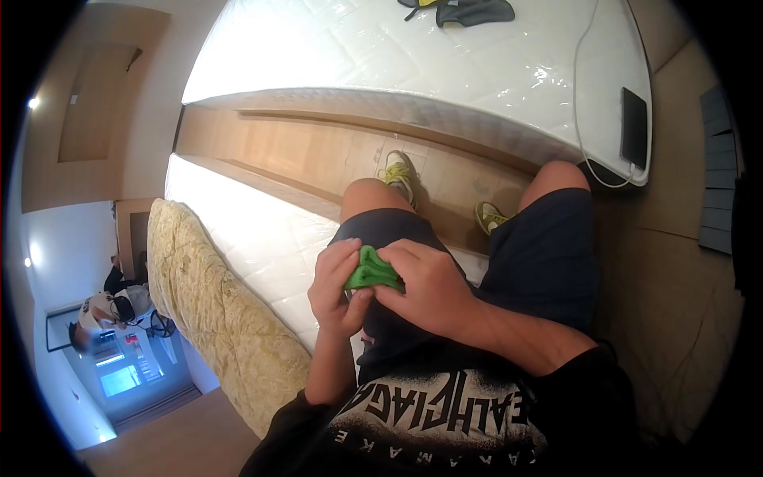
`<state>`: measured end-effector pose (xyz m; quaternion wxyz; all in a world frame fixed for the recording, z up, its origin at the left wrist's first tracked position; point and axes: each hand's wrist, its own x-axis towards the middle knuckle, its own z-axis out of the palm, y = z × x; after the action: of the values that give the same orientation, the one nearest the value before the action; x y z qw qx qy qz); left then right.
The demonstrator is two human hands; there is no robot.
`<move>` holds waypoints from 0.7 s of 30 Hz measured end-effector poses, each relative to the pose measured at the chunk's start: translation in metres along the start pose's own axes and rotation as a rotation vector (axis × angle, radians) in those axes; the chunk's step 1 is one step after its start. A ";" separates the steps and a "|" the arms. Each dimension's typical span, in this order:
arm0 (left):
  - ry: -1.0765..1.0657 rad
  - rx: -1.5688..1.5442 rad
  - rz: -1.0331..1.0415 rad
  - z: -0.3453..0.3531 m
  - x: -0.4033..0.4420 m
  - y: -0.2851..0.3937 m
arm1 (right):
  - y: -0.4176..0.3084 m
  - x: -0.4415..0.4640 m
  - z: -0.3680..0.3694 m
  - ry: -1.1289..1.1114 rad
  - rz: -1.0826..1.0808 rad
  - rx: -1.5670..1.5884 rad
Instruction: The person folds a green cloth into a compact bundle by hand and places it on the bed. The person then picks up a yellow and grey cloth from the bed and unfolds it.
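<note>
A soft-looking green object [373,270], folded with a crease along its middle, is held above my lap. My left hand [334,288] grips its left side, fingers on top and thumb at the lower edge. On the right side, my right hand [425,288] pinches it between bent fingers and thumb. The fingertips partly cover both ends of the object. Dark shorts [544,258] lie beneath and beside my hands.
A plastic-covered mattress [334,48] lies ahead, bearing a dark item [475,12] and a phone [633,126] with a white cable. Left are another mattress [262,238] and a yellow quilt [214,318]. Another person [103,310] is at the far left.
</note>
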<state>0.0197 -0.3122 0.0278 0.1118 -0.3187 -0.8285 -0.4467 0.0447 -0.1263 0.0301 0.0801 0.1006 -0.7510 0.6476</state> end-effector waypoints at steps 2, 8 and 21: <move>0.060 -0.024 0.024 0.002 -0.006 -0.002 | 0.000 0.000 0.000 0.030 -0.021 -0.013; 0.151 -0.046 0.001 0.003 -0.013 -0.002 | -0.001 -0.003 0.002 0.071 -0.127 -0.087; 0.071 -0.183 -0.252 -0.018 -0.002 0.011 | 0.004 0.000 0.006 0.069 -0.227 -0.118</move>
<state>0.0264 -0.3231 0.0448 0.0546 -0.2049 -0.8132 -0.5420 0.0442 -0.1313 0.0257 0.1845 0.1578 -0.7685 0.5920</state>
